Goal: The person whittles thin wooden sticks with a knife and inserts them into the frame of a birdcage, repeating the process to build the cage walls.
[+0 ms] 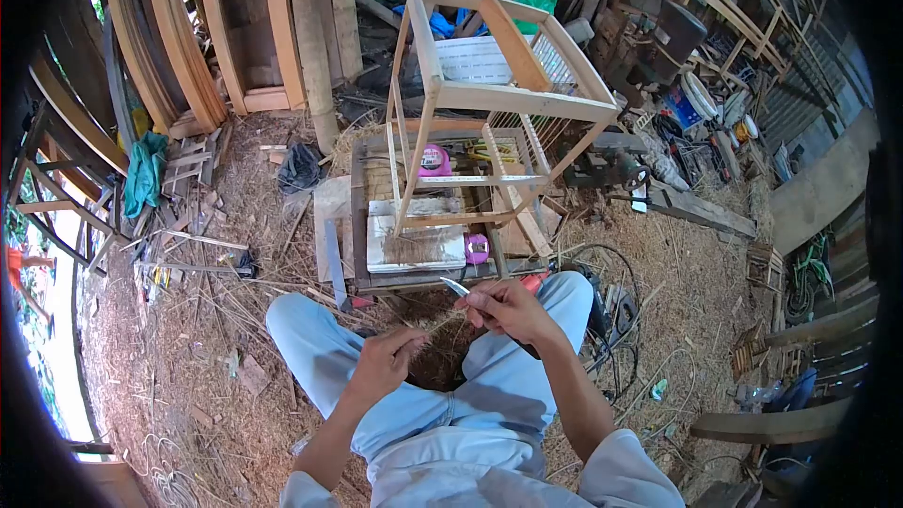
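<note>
My left hand [388, 357] is closed, its fingers pinching one end of a thin pale stick [440, 324] between my knees. In my right hand [508, 310] is a knife; its bright blade [455, 287] points up and to the left. The stick's other end reaches the right hand's fingers, just below the blade. Beyond my hands stands a small wooden frame [523, 100] with thin slats along one side and a loose board [514, 42] lying across its top. A white-topped board [414, 240] and a pink tape measure [477, 248] lie under its near side.
A second pink tape measure [435, 161] lies farther back. A metal strip [335, 263] lies left of the boards. Right of my knee are a power tool [611, 310] and its black cable. Wood shavings and scraps cover the ground. Curved wooden frames [179, 38] lean at the left.
</note>
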Available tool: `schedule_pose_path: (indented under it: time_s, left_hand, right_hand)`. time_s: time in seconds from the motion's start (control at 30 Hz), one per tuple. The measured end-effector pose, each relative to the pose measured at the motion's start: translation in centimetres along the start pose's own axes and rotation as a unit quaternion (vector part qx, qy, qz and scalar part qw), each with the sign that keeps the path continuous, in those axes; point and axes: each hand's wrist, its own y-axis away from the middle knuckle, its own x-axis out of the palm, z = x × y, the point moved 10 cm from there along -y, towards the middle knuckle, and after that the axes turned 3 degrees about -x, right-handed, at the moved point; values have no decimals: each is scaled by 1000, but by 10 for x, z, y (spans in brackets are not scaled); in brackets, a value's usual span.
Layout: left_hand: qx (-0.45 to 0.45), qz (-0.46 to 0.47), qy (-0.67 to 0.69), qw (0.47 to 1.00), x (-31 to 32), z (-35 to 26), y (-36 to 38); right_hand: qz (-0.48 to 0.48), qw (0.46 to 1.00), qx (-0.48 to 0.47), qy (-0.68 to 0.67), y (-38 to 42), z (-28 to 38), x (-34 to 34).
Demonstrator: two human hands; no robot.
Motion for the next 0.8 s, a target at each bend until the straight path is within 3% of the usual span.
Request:
schedule_pose_path:
  time_s: [0.27, 0.33, 0.5, 0.57, 0.63, 0.67, 0.7, 0.73, 0.8]
  left_hand:
    - [-22, 0, -13, 1000, -10, 6, 13]
    - [-44, 1, -19, 999, -19, 18, 20]
    - [-97, -9, -29, 995, -42, 51, 37]
    - [-93, -23, -43, 994, -40, 52, 29]
    - [-89, -34, -59, 994, -35, 46, 21]
    - [-72, -58, -53, 994, -33, 38, 15]
    - [-56, -81, -46, 994, -31, 31, 10]
    - [-55, -80, -47, 994, -27, 29, 7]
    - [-58, -99, -36, 993, -28, 29, 4]
  right_hand:
    - [-118, 992, -6, -35, 13, 7, -44]
    - [-302, 952, 12, -45, 29, 2, -107]
    - [-331, 937, -73, -83, 57, 17, -188]
    - [-281, 924, -142, -216, 60, 23, -189]
    - [-267, 956, -31, -115, 50, -2, -163]
    - [-203, 969, 56, 129, 45, -7, -140]
    - [-112, 950, 50, 288, 37, 12, -91]
    - [-77, 935, -106, 331, 26, 5, -69]
    - [-121, 915, -143, 358, 22, -8, -62]
